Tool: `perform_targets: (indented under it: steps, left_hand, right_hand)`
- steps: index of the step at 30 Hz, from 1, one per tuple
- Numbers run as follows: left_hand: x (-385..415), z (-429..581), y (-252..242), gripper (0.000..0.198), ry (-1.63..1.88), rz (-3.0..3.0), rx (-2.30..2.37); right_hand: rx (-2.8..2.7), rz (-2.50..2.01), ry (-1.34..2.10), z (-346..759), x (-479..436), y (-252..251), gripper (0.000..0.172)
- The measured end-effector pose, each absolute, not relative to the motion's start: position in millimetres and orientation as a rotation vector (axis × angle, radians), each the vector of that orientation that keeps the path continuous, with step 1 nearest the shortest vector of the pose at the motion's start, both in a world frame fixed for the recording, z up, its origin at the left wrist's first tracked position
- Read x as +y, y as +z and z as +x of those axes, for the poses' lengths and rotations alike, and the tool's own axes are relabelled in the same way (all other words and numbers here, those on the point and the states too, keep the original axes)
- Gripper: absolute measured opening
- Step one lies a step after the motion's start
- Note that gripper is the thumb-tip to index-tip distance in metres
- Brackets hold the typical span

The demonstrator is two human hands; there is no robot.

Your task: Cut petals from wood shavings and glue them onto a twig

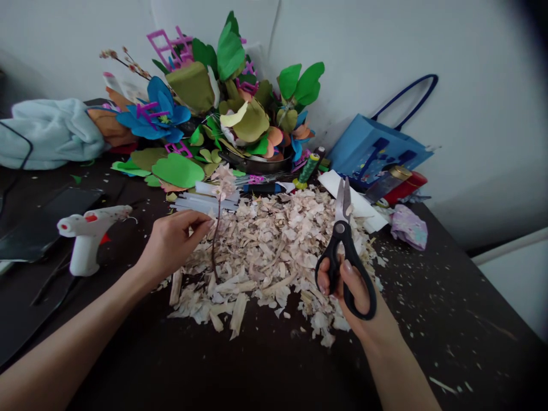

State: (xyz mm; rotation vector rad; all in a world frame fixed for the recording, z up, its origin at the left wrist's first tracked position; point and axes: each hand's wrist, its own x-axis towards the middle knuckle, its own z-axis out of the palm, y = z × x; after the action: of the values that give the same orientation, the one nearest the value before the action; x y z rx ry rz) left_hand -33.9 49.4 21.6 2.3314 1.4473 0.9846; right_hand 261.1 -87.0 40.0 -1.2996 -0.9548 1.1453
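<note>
My left hand [177,237] is closed in a pinch at a thin brown stem [216,245] that stands upright over the pile. Pale pink petals form a flower [225,181] at the stem's top. The exact grip point at the fingertips is too small to see. Black-handled scissors [341,228] are in my right hand [353,285], with thumb and fingers through the loops. Their blades point away from me and are slightly parted. Beneath both hands spreads a heap of pale dried shavings and petal scraps [274,245].
A white glue gun [88,237] and a dark flat device [47,220] lie at left. Behind the heap are glue sticks [201,201], green thread spools [307,170] and a pan of felt flowers [252,162]. A blue bag [363,142] and a crumpled cloth [409,226] sit at right.
</note>
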Motion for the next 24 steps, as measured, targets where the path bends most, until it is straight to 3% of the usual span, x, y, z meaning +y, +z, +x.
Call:
perform_targets:
  steps: [24]
  left_hand:
    - [39.2, -27.6, 28.4, 0.032, 0.960, 2.356, 1.428]
  right_hand:
    - [-0.968, -1.318, 1.140, 255.2, -88.6, 45.3, 0.033]
